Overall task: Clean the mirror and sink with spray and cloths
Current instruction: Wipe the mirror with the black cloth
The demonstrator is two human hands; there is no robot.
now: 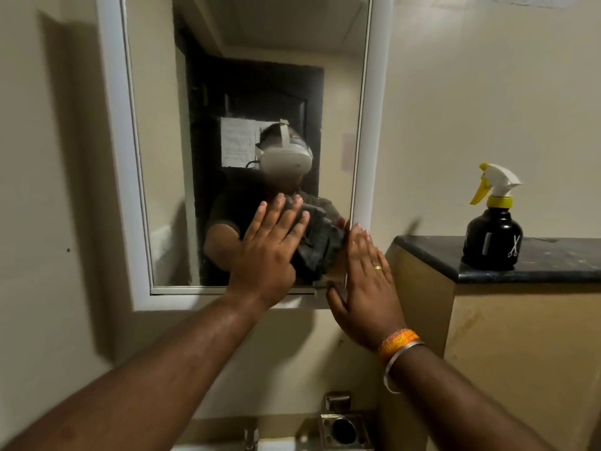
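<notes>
A white-framed mirror hangs on the beige wall. A dark grey cloth is pressed against its lower right part. My left hand lies flat on the cloth's left side, fingers spread. My right hand rests flat at the mirror's lower right corner, its fingertips touching the cloth's right edge. A black spray bottle with a white and yellow trigger stands upright on the dark ledge to the right, untouched. Only the sink's white rim shows at the bottom edge.
A dark stone ledge tops a beige boxed section right of the mirror. Below the mirror, a metal holder is fixed to the wall, with a tap to its left. The mirror reflects a person and a dark door.
</notes>
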